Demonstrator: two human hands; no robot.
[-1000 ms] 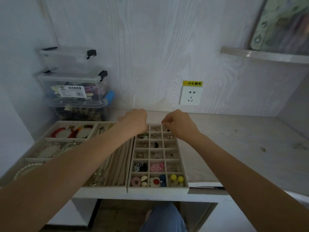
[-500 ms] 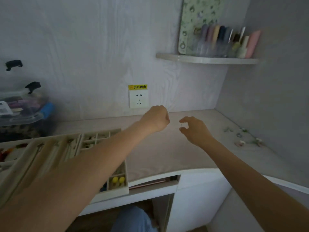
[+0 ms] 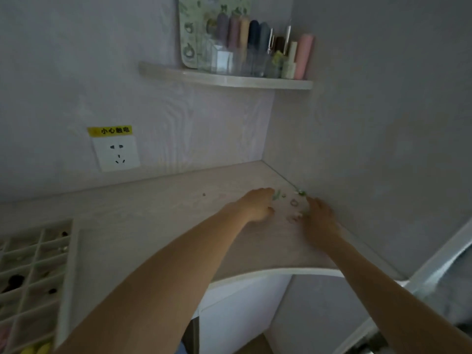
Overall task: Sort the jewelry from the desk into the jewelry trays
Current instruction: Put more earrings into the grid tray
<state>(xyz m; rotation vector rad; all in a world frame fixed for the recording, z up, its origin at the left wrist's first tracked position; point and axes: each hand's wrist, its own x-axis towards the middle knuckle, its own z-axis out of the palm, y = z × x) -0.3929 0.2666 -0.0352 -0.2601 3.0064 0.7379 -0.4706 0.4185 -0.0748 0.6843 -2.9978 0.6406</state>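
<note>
Pale wood desk (image 3: 158, 221): small jewelry pieces (image 3: 293, 202) lie loose near the right corner. Left hand (image 3: 256, 205) and right hand (image 3: 319, 218) flank them, fingers curled downward; grip cannot be told. Gridded jewelry tray (image 3: 69, 264) sits far left.

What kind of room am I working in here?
Probably a bedroom vanity corner at home: a built-in desk, a corner shelf of cosmetic bottles, and a jewelry tray at the left.
</note>
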